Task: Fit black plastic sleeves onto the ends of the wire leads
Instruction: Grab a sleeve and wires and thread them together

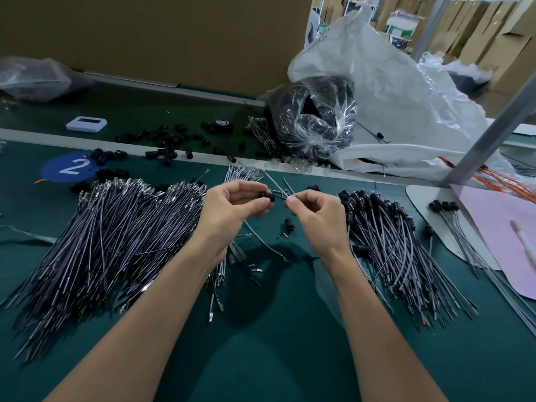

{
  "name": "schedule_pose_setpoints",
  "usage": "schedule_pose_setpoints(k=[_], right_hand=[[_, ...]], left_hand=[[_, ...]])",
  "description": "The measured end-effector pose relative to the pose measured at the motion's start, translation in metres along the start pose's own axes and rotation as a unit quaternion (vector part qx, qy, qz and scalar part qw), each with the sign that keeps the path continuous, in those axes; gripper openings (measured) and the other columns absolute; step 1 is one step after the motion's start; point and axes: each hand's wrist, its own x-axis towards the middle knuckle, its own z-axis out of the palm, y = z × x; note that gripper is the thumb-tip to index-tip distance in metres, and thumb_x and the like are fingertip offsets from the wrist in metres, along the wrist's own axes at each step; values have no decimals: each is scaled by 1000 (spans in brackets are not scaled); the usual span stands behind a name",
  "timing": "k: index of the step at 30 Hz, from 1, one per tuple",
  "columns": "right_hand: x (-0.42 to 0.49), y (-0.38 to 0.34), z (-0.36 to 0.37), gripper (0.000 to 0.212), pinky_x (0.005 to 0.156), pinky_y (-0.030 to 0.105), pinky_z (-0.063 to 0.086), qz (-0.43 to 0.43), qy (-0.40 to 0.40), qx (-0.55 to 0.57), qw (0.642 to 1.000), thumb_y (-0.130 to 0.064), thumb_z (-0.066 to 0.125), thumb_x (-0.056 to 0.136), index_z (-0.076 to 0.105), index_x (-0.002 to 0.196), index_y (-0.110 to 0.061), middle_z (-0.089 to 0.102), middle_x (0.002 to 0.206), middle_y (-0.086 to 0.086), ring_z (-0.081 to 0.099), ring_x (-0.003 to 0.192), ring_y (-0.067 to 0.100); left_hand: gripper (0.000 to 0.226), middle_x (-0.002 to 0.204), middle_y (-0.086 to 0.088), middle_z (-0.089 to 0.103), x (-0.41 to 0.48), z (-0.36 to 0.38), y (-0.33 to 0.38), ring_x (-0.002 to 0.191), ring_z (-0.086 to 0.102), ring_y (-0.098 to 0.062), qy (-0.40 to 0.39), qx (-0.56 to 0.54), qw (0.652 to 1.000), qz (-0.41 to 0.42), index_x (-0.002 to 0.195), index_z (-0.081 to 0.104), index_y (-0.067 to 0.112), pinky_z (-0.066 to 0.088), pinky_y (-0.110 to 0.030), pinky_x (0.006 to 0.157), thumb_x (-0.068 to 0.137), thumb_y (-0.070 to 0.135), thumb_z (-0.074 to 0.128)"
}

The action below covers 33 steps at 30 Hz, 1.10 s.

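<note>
Left hand [235, 204] pinches a black sleeve [267, 196] above the green mat [261, 358] | right hand [316, 211] pinches a wire lead [280, 195] just beside it, tip at the sleeve | bare leads [110, 227] piled left | sleeved leads [391, 236] piled right

A factory assembly station: a green counter [261, 358] heaped with bundled wire leads [116, 227], loose black sleeves [171, 140] scattered behind, a blue numbered spot [68, 166], and stacked cardboard boxes [493, 39] in the background.
</note>
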Motion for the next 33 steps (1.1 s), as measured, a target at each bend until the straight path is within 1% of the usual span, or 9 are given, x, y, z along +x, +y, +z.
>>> schedule_pose_setpoints(k=[3,6,9,13,17,20,22,26,33], right_hand=[[0,-1,-1,13,63,22,48,-8,-5,10,1000,-17,70,87,75,77,-11,71,70,5,57,60,6],[-1,0,1,12,59,22,46,-20,-18,9,1000,-16,71,86,74,75,-12,69,67,3,54,57,5],[-2,0,2,10,57,19,44,-42,-20,-5,999,-14,73,85,74,75,-15,65,61,-6,52,53,2],[-1,0,0,9,60,16,44,-71,9,4,997,-11,75,83,74,77,-17,66,64,-11,54,55,1],[-1,-1,0,7,61,19,46,-88,10,-14,996,-10,75,82,74,78,-16,68,69,-9,57,59,5],[-2,0,2,7,63,20,49,-86,6,-8,996,-10,75,83,74,78,-15,68,69,-8,59,61,6],[-2,1,3,6,60,15,45,-82,9,-4,997,-12,74,84,74,78,-14,66,65,-12,56,57,0],[0,3,3,8,56,9,39,-78,17,-4,997,-13,73,84,74,76,-14,61,58,-17,53,52,-4],[0,2,3,9,58,14,42,-60,21,31,997,-14,73,84,73,76,-17,64,61,-13,53,54,-3]], left_hand=[[20,88,-8,76,0,0,0,82,74,-22,1,-3,1000,4,92,70,6,58,-23,71,78,-7,72],[19,87,-9,76,0,-1,0,80,74,-22,1,-11,1000,-1,93,71,5,57,-22,69,78,-7,72],[18,85,-11,76,0,-1,1,79,74,-23,0,-22,1000,-6,91,71,5,57,-22,68,77,-7,72],[19,85,-11,76,1,-2,1,79,75,-24,0,-15,1000,-8,90,72,5,58,-22,67,76,-8,73],[19,84,-11,76,1,-1,1,79,75,-25,4,-13,1000,-2,89,72,5,58,-23,67,75,-8,73],[19,84,-11,76,1,-2,2,79,75,-24,3,-15,1000,-2,90,72,5,58,-22,67,76,-8,73],[20,85,-12,76,1,-2,1,79,75,-24,1,-13,1000,-6,91,72,4,57,-22,67,75,-9,73],[20,82,-13,76,0,-1,0,75,75,-23,1,-5,1000,-13,87,73,4,58,-23,67,73,-10,75],[22,85,-13,76,-2,3,0,79,75,-24,-11,-41,999,-18,88,73,5,58,-23,68,67,0,77]])
